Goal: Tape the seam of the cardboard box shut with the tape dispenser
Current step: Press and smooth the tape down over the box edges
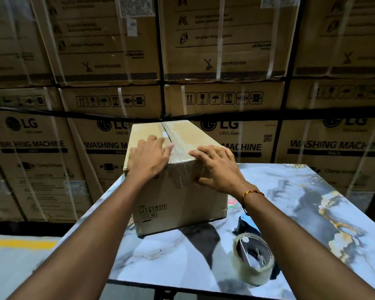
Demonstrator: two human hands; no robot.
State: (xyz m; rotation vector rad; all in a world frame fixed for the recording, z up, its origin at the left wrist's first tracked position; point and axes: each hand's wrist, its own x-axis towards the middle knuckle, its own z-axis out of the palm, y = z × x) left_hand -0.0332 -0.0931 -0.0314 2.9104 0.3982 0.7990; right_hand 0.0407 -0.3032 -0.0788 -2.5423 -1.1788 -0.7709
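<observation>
A brown cardboard box (182, 204) stands on the marble-patterned table (301, 204). Clear tape runs along its top seam (174, 141) and down the near face. My left hand (149, 156) lies flat on the box top, left of the seam, fingers spread. Over the near right top edge rests my right hand (217, 167), fingers on top and thumb against the front face. The tape dispenser (252, 256), a blue-handled frame with a clear tape roll, lies on the table to the right of the box, below my right forearm, untouched.
A wall of large strapped washing-machine cartons (225, 61) rises close behind the table. The table's near edge (182, 284) sits just below the dispenser. Grey floor with a yellow line (20, 243) lies to the left.
</observation>
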